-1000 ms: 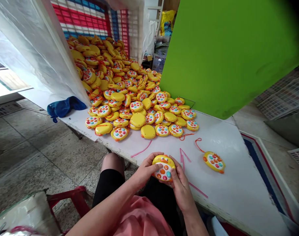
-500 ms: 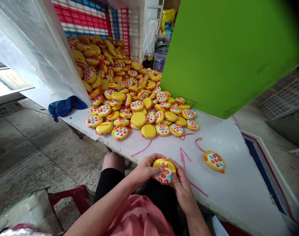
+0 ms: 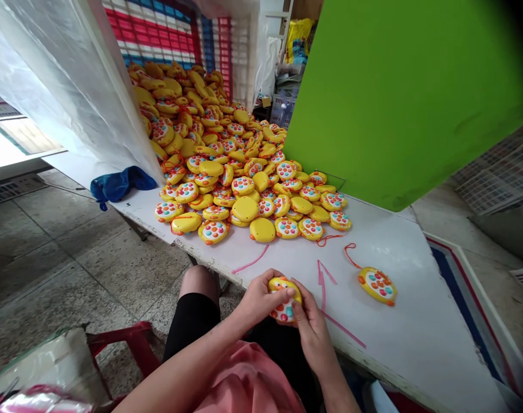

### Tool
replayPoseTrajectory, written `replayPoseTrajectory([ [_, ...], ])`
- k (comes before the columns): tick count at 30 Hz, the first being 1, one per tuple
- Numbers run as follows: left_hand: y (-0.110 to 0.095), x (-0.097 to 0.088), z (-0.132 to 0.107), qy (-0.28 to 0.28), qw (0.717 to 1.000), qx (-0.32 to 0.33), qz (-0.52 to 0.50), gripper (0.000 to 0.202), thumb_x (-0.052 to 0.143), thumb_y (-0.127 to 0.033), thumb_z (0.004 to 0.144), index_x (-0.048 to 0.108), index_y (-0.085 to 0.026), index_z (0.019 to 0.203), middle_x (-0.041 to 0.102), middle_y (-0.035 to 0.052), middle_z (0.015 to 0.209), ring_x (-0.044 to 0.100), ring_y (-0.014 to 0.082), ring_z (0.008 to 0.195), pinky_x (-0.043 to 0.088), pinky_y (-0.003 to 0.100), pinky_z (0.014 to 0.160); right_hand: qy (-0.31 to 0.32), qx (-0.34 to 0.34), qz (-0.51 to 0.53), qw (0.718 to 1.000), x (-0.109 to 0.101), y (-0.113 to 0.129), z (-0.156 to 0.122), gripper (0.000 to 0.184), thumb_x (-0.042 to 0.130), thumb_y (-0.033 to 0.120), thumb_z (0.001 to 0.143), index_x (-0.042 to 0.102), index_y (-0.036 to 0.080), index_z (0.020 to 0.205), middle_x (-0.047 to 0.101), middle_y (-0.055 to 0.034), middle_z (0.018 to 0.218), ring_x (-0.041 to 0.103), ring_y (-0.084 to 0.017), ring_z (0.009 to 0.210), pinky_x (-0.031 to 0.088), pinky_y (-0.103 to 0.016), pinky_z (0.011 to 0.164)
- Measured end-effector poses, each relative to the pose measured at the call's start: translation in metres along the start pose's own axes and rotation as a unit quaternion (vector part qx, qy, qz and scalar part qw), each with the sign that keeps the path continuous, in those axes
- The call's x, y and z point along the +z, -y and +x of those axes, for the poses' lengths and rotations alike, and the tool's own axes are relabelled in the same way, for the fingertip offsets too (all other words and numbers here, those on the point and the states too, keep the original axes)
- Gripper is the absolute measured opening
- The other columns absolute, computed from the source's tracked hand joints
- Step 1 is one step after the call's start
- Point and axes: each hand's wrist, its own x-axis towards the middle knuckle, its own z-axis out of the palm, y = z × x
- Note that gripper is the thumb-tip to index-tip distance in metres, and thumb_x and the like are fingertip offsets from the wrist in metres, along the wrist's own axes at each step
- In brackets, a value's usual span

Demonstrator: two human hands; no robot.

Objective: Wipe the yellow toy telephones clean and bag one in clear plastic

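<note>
With my left grip (image 3: pixel 258 297) and right grip (image 3: pixel 313 322), I hold one yellow toy (image 3: pixel 281 313). Another toy (image 3: pixel 378 285) lies alone on the tabletop (image 3: pixel 416 344), right of my grip; lots are left in the pile (image 3: pixel 245 209) ahead.

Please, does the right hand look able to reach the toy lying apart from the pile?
Probably yes: nothing stands between the right hand and the lone toy, though that hand holds another toy.

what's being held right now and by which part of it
A yellow toy with colored buttons, held by its opposite side edges: left hand on one, right hand on the other, thumbs over its front.
</note>
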Motion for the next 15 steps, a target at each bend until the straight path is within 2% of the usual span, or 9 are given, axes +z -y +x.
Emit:
replayPoseTrajectory([
  [2, 0.002, 0.001, 0.002, -0.062, 0.995, 0.025, 0.067, 0.043, 0.067, -0.056, 0.075, 0.061, -0.014, 0.08, 0.056, -0.0031, 0.061, 0.049, 0.0094, 0.055, 0.037, 0.019, 0.051, -0.005, -0.036, -0.04, 0.999, 0.004, -0.001, -0.003, 0.045, 0.063, 0.05, 0.084, 0.061, 0.03, 0.124, 0.058, -0.0041, 0.132, 0.051, -0.027, 0.125, 0.047, -0.038, 0.102],
  [4, 0.004, 0.0, 0.006, -0.096, 0.992, 0.029, 0.082, 0.05, 0.053, -0.062, 0.082, 0.06, -0.014, 0.071, 0.052, -0.003, 0.056, 0.046, 0.0093, 0.051, 0.034, 0.02, 0.048, -0.002, -0.024, -0.025, 0.999, 0.006, -0.002, -0.004, 0.047, 0.063, 0.05, 0.084, 0.06, 0.03, 0.126, 0.058, -0.0043, 0.132, 0.054, -0.027, 0.121, 0.053, -0.038, 0.095],
  [6, 0.004, -0.002, 0.009, -0.083, 0.996, 0.012, 0.036, 0.056, 0.047, -0.065, 0.084, 0.061, -0.013, 0.071, 0.055, -0.0008, 0.057, 0.05, 0.0109, 0.053, 0.037, 0.022, 0.05, 0.002, 0.018, 0.018, 1.0, 0.005, -0.003, -0.002, 0.05, 0.064, 0.05, 0.082, 0.058, 0.03, 0.128, 0.057, -0.0057, 0.133, 0.06, -0.028, 0.111, 0.06, -0.037, 0.079],
  [8, 0.003, -0.003, 0.01, -0.042, 0.998, -0.01, -0.052, 0.056, 0.05, -0.066, 0.083, 0.065, -0.012, 0.082, 0.063, 0.0027, 0.067, 0.057, 0.0141, 0.061, 0.044, 0.024, 0.058, -0.002, 0.058, 0.069, 0.996, 0.001, -0.005, 0.001, 0.055, 0.065, 0.051, 0.081, 0.055, 0.029, 0.131, 0.058, -0.0074, 0.131, 0.063, -0.028, 0.103, 0.062, -0.037, 0.067],
  [11, 0.0, -0.003, 0.007, 0.001, 0.985, -0.041, -0.166, 0.056, 0.057, -0.063, 0.081, 0.066, -0.012, 0.102, 0.07, 0.007, 0.085, 0.064, 0.0176, 0.073, 0.049, 0.027, 0.068, -0.007, 0.083, 0.13, 0.988, -0.005, -0.006, 0.006, 0.06, 0.067, 0.052, 0.08, 0.05, 0.031, 0.134, 0.058, -0.0074, 0.131, 0.064, -0.027, 0.1, 0.061, -0.037, 0.066],
  [15, -0.002, 0.0, 0.001, 0.007, 0.975, -0.053, -0.214, 0.057, 0.061, -0.059, 0.08, 0.065, -0.014, 0.114, 0.071, 0.0094, 0.098, 0.066, 0.0191, 0.082, 0.049, 0.028, 0.074, 0.014, 0.072, 0.164, 0.984, -0.005, -0.004, 0.006, 0.068, 0.069, 0.051, 0.08, 0.041, 0.036, 0.14, 0.054, -0.007, 0.135, 0.063, -0.026, 0.103, 0.06, -0.039, 0.071],
])
